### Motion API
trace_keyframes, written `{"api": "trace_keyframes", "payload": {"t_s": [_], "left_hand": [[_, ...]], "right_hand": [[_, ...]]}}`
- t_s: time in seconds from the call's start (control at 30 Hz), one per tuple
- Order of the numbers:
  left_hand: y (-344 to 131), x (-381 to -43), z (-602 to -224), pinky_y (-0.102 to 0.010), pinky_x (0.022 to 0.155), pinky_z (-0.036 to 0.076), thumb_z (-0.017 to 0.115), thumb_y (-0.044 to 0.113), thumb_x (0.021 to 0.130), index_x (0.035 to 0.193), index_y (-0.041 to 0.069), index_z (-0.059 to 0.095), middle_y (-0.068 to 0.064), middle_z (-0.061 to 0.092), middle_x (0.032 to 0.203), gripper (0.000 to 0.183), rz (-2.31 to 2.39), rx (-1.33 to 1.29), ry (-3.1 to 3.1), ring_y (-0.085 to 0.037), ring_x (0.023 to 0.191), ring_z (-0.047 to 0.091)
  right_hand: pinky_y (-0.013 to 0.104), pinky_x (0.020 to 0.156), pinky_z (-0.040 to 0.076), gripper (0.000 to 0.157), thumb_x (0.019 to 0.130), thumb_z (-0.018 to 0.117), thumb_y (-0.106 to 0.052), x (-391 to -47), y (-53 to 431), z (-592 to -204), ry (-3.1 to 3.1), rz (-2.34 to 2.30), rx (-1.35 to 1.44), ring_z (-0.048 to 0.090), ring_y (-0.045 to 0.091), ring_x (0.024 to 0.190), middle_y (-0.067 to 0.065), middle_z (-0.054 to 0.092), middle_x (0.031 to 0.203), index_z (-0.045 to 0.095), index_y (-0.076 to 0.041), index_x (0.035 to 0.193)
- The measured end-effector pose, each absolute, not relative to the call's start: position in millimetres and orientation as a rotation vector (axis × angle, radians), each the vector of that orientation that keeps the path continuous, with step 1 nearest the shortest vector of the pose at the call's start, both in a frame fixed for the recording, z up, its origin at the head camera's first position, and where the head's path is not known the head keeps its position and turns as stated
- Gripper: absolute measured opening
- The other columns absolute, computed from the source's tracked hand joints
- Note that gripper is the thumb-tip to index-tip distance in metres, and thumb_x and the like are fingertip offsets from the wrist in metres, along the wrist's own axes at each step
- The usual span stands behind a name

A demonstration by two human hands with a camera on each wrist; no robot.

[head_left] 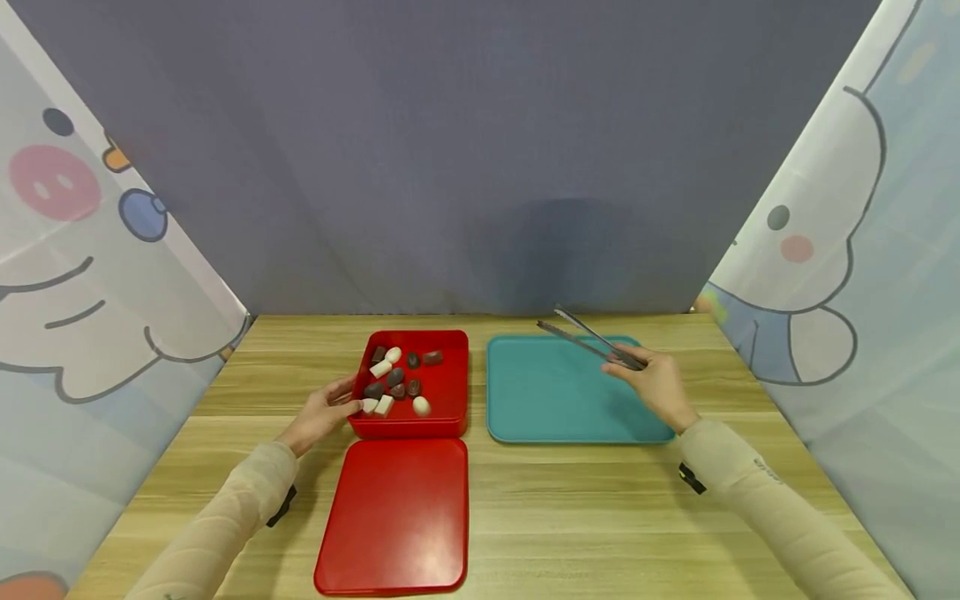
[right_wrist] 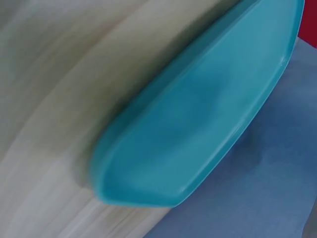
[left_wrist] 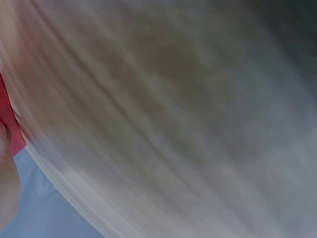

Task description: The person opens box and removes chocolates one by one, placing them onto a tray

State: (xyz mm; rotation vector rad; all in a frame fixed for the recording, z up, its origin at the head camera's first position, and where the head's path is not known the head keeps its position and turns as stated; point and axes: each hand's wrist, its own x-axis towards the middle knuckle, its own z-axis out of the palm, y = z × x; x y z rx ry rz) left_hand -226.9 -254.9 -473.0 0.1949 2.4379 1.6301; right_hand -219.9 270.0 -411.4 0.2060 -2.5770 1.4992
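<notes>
Head view: the right hand [head_left: 654,383] grips metal tongs [head_left: 589,331] over the teal tray [head_left: 555,410], tips apart, long axis slanting away leftward; the red box [head_left: 448,393] of chocolates [head_left: 395,377] lies left, its left rim gripped by the left hand [head_left: 321,417].

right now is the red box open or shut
Open: the red box shows its chocolates, and the red lid lies in front of it.
</notes>
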Motion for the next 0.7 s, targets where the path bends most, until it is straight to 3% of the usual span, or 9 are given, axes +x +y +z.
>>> {"api": "trace_keyframes", "payload": {"t_s": [0.23, 0.47, 0.7], "left_hand": [[-253, -225, -472, -0.046, 0.099, 0.041, 0.057, 0.02, 0.091, 0.144, 0.001, 0.024, -0.026, 0.029, 0.144, 0.065, 1.623, 0.206, 2.445, -0.042, 0.129, 0.033], [-251, -223, -468, -0.045, 0.1, 0.04, 0.056, 0.019, 0.092, 0.144, 0.0, 0.023, -0.027, 0.027, 0.145, 0.065, 1.62, 0.211, 2.447, -0.042, 0.13, 0.032], [-252, -222, -462, -0.047, 0.098, 0.042, 0.057, 0.022, 0.091, 0.144, -0.001, 0.023, -0.027, 0.029, 0.144, 0.067, 1.551, 0.244, 2.478, -0.043, 0.128, 0.035]], "right_hand": [[0.018, 0.077, 0.052, 0.058, 0.08, 0.068, -0.035, -221, 258, -407, -2.641, 1.473, 0.202, 0.06, -0.008, 0.088, 0.016, 0.064, 0.113, 0.055, -0.003, 0.126], [0.031, 0.075, 0.055, 0.053, 0.081, 0.067, -0.036, -221, 247, -405, -2.66, 1.391, 0.235, 0.066, 0.012, 0.091, 0.015, 0.064, 0.113, 0.058, -0.006, 0.124], [0.026, 0.071, 0.055, 0.048, 0.082, 0.067, -0.034, -223, 227, -402, -2.665, 1.35, 0.314, 0.067, 0.019, 0.089, 0.012, 0.068, 0.104, 0.06, -0.008, 0.122]]}}
